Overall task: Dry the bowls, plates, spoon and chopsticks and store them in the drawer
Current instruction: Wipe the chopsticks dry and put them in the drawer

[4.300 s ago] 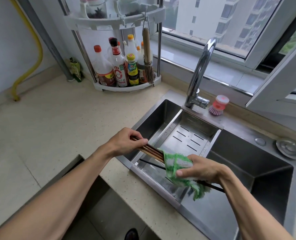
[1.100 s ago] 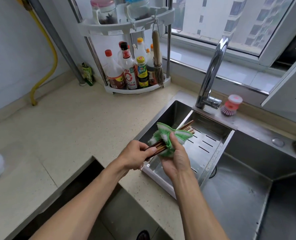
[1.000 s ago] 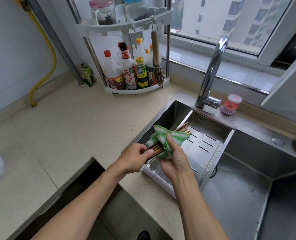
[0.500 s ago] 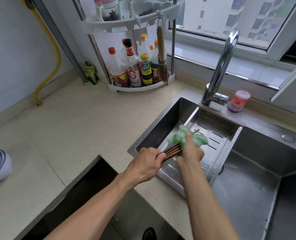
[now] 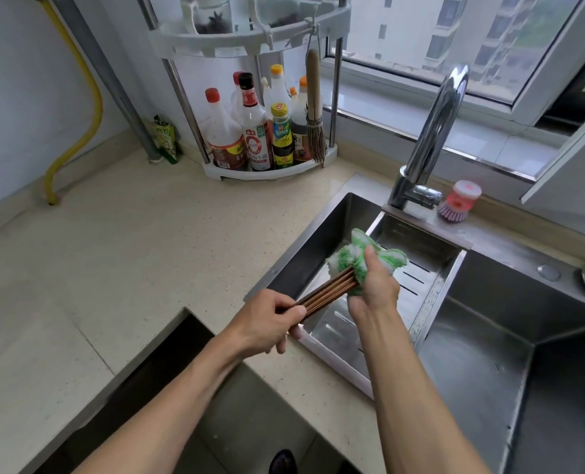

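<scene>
Over the sink (image 5: 489,354), the left hand (image 5: 270,323) clamps its fingers on one end of a bundle of chopsticks (image 5: 325,294), steadying it so the right hand (image 5: 373,289), fingers squeezing a green cloth (image 5: 359,258) round the far end, can dry it.

Bright daylight from the window (image 5: 455,46); soft shadows; steel sink (image 5: 489,354) glare; wide-angle bending at edges

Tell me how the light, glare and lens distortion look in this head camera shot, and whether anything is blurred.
Head view: soft daylight enters through the window, shadows faint; bright glare streaks the faucet; wide-angle bending curves the counter and window frame near the edges; left hand, chopsticks, green cloth and right hand look sharp.
</scene>
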Demonstrator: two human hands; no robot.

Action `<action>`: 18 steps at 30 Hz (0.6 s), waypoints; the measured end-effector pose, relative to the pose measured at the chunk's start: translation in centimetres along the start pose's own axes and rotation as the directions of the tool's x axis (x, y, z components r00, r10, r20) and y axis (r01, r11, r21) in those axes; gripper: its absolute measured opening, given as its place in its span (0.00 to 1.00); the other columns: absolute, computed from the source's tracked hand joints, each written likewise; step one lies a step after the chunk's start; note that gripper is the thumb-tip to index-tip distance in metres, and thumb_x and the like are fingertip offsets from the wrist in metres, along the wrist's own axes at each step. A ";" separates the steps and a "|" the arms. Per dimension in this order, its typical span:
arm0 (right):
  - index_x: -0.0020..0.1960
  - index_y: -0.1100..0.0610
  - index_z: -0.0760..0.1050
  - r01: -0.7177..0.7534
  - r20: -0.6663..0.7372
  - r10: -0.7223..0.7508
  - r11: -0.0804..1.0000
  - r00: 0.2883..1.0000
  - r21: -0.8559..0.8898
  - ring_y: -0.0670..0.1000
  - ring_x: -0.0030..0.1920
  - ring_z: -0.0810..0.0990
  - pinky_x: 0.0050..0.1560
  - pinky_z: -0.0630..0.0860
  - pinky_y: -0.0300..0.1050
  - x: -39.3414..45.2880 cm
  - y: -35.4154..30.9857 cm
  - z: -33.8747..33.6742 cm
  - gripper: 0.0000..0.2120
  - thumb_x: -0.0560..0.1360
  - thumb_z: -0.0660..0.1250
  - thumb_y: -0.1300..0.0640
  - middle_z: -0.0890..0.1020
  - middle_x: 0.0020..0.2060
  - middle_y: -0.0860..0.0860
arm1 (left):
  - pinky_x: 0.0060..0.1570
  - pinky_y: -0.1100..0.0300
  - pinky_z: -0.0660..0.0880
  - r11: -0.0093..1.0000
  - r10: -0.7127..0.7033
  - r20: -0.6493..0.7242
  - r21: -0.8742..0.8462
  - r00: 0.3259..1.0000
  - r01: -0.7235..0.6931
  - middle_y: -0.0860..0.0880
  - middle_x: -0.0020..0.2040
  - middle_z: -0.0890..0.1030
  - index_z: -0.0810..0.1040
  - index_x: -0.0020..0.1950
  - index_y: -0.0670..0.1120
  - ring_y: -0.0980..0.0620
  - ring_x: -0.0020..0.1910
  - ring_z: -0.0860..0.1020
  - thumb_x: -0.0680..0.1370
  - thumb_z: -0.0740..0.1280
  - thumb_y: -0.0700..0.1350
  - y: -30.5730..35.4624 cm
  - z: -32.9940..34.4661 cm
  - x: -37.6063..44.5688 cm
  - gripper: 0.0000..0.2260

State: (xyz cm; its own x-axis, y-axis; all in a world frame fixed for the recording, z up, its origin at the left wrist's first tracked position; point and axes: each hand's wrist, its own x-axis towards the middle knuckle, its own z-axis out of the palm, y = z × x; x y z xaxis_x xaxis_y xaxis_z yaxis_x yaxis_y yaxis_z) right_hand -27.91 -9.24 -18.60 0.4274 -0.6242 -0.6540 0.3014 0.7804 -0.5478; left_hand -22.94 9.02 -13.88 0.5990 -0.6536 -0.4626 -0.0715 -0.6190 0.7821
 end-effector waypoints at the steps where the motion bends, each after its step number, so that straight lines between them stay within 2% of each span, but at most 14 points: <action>1: 0.56 0.62 0.76 -0.006 0.033 0.006 1.000 0.999 -0.004 0.61 0.50 0.86 0.48 0.83 0.63 -0.1 0.2 0.2 0.10 0.77 0.71 0.60 0.84 0.52 0.61 | 0.26 0.61 0.70 1.000 -0.006 0.008 -0.021 1.000 0.006 0.46 0.39 0.85 0.81 0.50 0.42 0.49 0.29 0.78 0.82 0.64 0.45 0.0 -0.3 0.2 0.08; 3: 0.56 0.60 0.78 -0.011 0.101 0.011 1.000 0.995 0.005 0.57 0.47 0.86 0.46 0.83 0.58 -0.2 0.7 0.4 0.09 0.78 0.69 0.58 0.85 0.51 0.59 | 0.25 0.61 0.70 0.999 0.009 -0.001 -0.051 1.000 -0.009 0.45 0.40 0.85 0.79 0.55 0.50 0.50 0.28 0.78 0.82 0.65 0.45 0.0 -0.6 0.4 0.04; 5: 0.58 0.59 0.79 -0.006 0.179 0.000 1.000 0.984 0.029 0.55 0.46 0.86 0.50 0.82 0.58 0.0 0.7 0.5 0.10 0.78 0.68 0.56 0.85 0.49 0.57 | 0.27 0.61 0.72 0.997 0.077 -0.079 0.009 0.994 -0.076 0.47 0.36 0.84 0.80 0.56 0.51 0.54 0.26 0.77 0.81 0.67 0.48 -0.2 -0.6 0.6 0.05; 8: 0.56 0.58 0.79 -0.008 0.221 -0.007 0.998 0.975 0.069 0.54 0.45 0.86 0.55 0.81 0.58 0.1 0.8 0.6 0.09 0.78 0.68 0.55 0.85 0.48 0.55 | 0.34 0.54 0.79 0.974 0.187 -0.165 0.159 0.968 -0.161 0.49 0.33 0.82 0.84 0.50 0.49 0.56 0.30 0.80 0.81 0.67 0.49 -0.4 -0.1 0.9 0.07; 10: 0.58 0.59 0.79 -0.031 0.241 0.020 0.999 0.970 0.044 0.54 0.45 0.86 0.52 0.82 0.57 -1.0 2.6 1.0 0.12 0.77 0.69 0.55 0.85 0.49 0.57 | 0.39 0.50 0.79 0.965 0.204 -0.191 0.207 0.960 -0.164 0.49 0.32 0.82 0.84 0.45 0.48 0.51 0.33 0.81 0.81 0.67 0.50 -0.1 0.1 1.7 0.10; 12: 0.59 0.62 0.78 -0.057 0.257 0.058 0.998 0.965 -0.010 0.56 0.44 0.85 0.47 0.83 0.54 -2.3 5.1 1.2 0.18 0.72 0.72 0.55 0.83 0.50 0.60 | 0.38 0.49 0.78 0.963 0.203 -0.226 0.223 0.953 -0.152 0.47 0.31 0.81 0.82 0.40 0.44 0.50 0.32 0.79 0.80 0.67 0.49 0.0 0.1 2.5 0.13; 15: 0.59 0.65 0.78 -0.051 0.195 0.065 0.996 0.979 -0.075 0.57 0.41 0.84 0.45 0.84 0.55 -2.5 4.7 1.0 0.20 0.69 0.74 0.59 0.83 0.49 0.62 | 0.31 0.59 0.73 0.986 0.132 -0.152 0.122 0.979 -0.114 0.48 0.31 0.81 0.84 0.42 0.43 0.57 0.25 0.74 0.80 0.68 0.47 -0.7 -0.6 2.1 0.10; 17: 0.60 0.66 0.77 -0.030 0.104 0.034 0.999 0.994 -0.039 0.58 0.40 0.86 0.45 0.83 0.62 -1.2 2.4 1.0 0.19 0.72 0.74 0.61 0.85 0.45 0.61 | 0.29 0.60 0.71 0.995 0.092 -0.086 0.040 0.992 -0.089 0.49 0.30 0.81 0.84 0.44 0.45 0.55 0.24 0.72 0.80 0.69 0.47 -1.6 -1.4 1.2 0.09; 18: 0.59 0.66 0.77 -0.006 0.039 0.006 1.000 0.999 -0.004 0.58 0.38 0.86 0.41 0.83 0.61 -0.5 1.5 1.1 0.17 0.73 0.75 0.62 0.86 0.42 0.61 | 0.28 0.60 0.71 0.996 0.088 -0.072 0.019 0.994 -0.087 0.50 0.30 0.80 0.84 0.43 0.45 0.54 0.24 0.72 0.79 0.70 0.47 -2.0 -1.6 0.9 0.09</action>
State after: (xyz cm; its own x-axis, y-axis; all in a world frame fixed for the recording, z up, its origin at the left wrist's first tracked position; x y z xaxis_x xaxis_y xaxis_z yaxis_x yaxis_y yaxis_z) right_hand -26.76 -7.71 -18.57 0.4620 -0.6173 -0.6367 0.2953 0.7841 -0.5459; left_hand -20.98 10.30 -15.19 0.6460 -0.6725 -0.3611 -0.1384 -0.5684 0.8110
